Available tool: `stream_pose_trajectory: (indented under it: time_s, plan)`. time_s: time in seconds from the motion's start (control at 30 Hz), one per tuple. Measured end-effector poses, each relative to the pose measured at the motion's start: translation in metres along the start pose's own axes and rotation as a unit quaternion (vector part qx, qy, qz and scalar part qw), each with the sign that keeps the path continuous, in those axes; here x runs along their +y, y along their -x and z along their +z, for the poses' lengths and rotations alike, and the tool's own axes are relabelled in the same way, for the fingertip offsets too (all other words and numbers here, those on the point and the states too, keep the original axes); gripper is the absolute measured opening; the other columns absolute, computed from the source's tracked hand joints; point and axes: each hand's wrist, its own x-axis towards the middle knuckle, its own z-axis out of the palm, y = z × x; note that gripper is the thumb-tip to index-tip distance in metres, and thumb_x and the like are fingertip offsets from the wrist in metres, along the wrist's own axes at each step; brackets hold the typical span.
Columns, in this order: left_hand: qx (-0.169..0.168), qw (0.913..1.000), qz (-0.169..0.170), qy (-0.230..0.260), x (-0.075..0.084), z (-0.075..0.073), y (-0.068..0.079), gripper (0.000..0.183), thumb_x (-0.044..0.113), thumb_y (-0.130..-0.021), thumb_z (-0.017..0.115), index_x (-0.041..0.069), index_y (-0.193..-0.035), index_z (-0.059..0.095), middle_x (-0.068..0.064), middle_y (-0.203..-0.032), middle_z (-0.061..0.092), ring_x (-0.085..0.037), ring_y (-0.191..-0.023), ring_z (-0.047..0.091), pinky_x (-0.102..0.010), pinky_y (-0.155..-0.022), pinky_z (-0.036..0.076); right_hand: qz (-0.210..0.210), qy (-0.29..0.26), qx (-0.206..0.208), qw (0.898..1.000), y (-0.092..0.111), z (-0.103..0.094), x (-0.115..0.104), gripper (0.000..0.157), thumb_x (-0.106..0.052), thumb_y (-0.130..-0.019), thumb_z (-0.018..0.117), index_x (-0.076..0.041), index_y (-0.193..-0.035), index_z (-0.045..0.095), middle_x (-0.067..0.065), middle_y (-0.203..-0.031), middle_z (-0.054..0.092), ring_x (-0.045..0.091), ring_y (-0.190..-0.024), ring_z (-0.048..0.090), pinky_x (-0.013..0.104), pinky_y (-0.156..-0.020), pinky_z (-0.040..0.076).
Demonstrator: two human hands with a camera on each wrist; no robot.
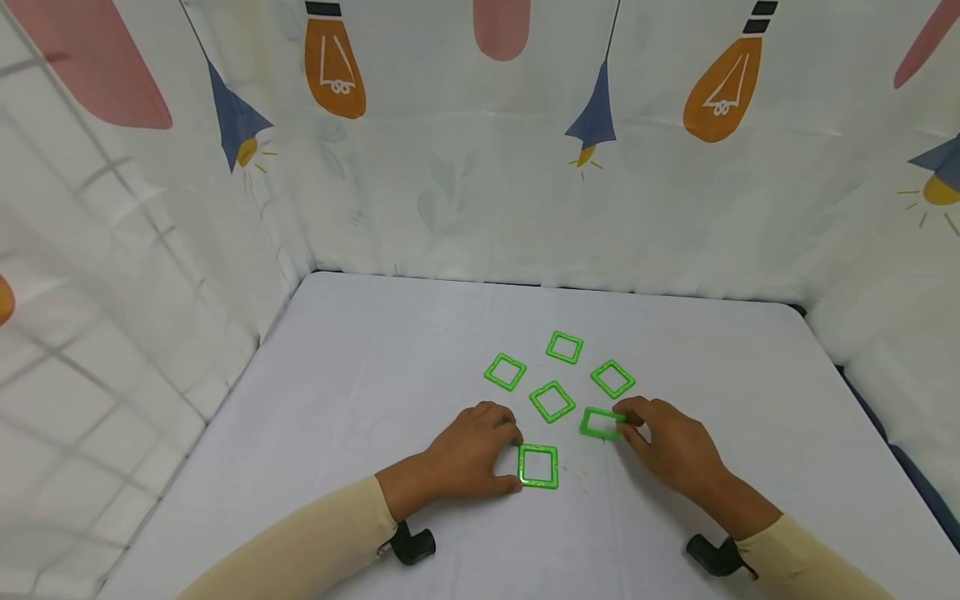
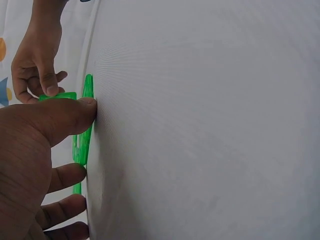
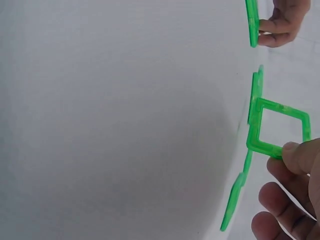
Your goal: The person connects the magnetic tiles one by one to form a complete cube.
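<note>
My left hand point(image 1: 472, 454) rests on the table and grips the left side of a green square frame tile point(image 1: 555, 468), thumb and forefinger at its two corners. That tile lies flat. To its right, my right hand point(image 1: 671, 442) pinches another green square frame tile point(image 1: 584, 421) by one edge between thumb and forefinger. The right wrist view shows this pinched tile point(image 3: 254, 127) standing up off the table, its other fingers loosely bent below. In the left wrist view, the left thumb partly covers the green tile point(image 2: 86, 145).
Several more green frame tiles lie apart beyond the hands: one at left point(image 1: 497, 382), one farthest back point(image 1: 561, 358), one at right point(image 1: 603, 387), one in the middle point(image 1: 540, 408). A white cloth covers the table point(image 1: 390, 350). Lamp-printed curtains point(image 1: 465, 183) enclose its back and sides.
</note>
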Motion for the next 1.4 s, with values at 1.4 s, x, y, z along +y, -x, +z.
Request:
stream_pose_trajectory:
  time_s: [1.4]
  plan:
    - [0.001, 1.0000, -0.003, 0.002, -0.002, 0.002, 0.000, 0.048, 0.051, -0.083, 0.081, 0.018, -0.115, 0.068, 0.001, -0.127, 0.056, -0.019, -0.126, 0.047, -0.040, -0.105, 0.042, -0.057, 0.002, -0.023, 0.998, -0.022, 0.015, -0.053, 0.026, -0.019, -0.086, 0.085, -0.022, -0.108, 0.073, -0.006, -0.095, 0.070, 0.010, -0.085, 0.066, 0.024, -0.060, 0.049]
